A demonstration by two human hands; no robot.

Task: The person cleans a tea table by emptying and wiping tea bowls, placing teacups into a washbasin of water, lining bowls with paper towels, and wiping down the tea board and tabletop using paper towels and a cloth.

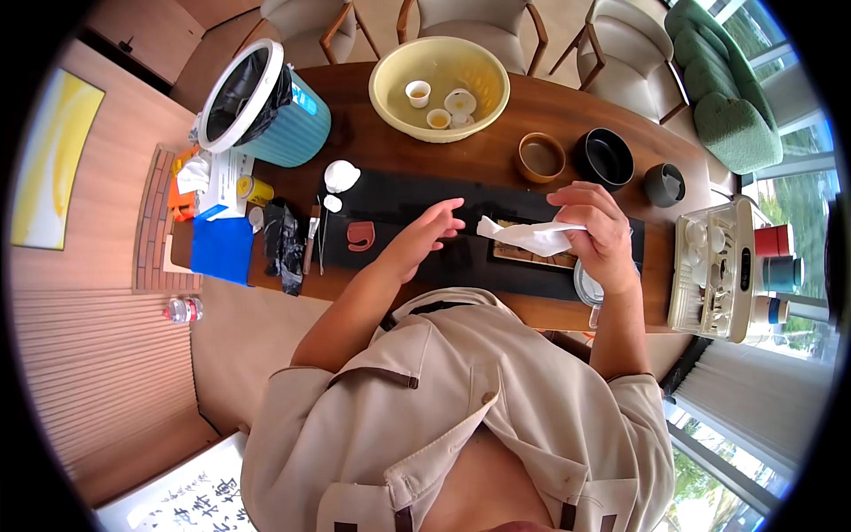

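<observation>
My right hand (598, 232) pinches a white tissue (532, 236), which stretches out to the left above a wooden tray (532, 257) on the black mat (461, 263). Part of the tray is hidden beneath the tissue. My left hand (424, 238) is raised over the mat with its fingers apart and nothing in it. Left of that hand lies a small dark red object (361, 236). Just below my right hand is a clear glass vessel (587, 284), partly covered by my wrist.
At the back stands a yellow basin (390, 102) holding small cups. A lined bin (297, 129) is at the back left. Brown (541, 158), black (604, 160) and grey (664, 184) bowls stand back right. A cup rack (740, 270) is at the right edge.
</observation>
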